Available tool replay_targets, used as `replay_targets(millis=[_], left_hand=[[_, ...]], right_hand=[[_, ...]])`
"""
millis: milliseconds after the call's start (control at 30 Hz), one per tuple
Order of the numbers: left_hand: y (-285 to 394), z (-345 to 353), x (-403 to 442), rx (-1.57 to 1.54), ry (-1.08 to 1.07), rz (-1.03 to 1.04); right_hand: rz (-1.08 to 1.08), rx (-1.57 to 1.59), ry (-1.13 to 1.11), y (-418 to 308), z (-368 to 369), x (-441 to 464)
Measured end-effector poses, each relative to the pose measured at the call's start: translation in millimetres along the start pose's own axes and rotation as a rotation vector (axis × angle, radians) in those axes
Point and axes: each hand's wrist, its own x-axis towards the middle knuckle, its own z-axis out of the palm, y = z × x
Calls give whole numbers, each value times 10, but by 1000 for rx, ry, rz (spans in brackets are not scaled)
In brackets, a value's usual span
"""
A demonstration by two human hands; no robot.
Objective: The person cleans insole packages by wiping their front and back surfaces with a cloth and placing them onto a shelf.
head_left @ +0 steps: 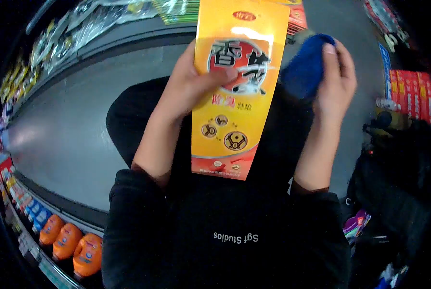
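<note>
My left hand [201, 84] grips a tall yellow insole packet [227, 108], its thumb across the front and its fingers behind. The packet stands upright before my lap, with a red circle, dark lettering and small round pictures on its face. To the right of it, my right hand [338, 77] is closed on a folded dark blue cloth [304, 65], thumb on top. The cloth is slightly blurred and its exact kind cannot be made out. A small gap separates the cloth from the packet.
Plastic-wrapped goods [90, 33] line a shelf at the upper left. Orange bottles [88, 255] stand on a shelf at the lower left. Red boxes [410, 94] and a dark bag-like heap [388, 188] are on the right. Grey floor [80, 125] lies between.
</note>
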Motion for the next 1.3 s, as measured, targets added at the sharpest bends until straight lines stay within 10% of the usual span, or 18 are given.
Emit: replay_targets(millis=[333,900,1300], left_hand=[[5,-78,84,72,130,19],[141,-304,201,-241,301,176],[136,-268,210,-172,397,160]], right_hand=[[267,350,-103,-75,55,-18],[309,-53,-707,205,-118,-776],[523,212,-598,192,-300,-788]])
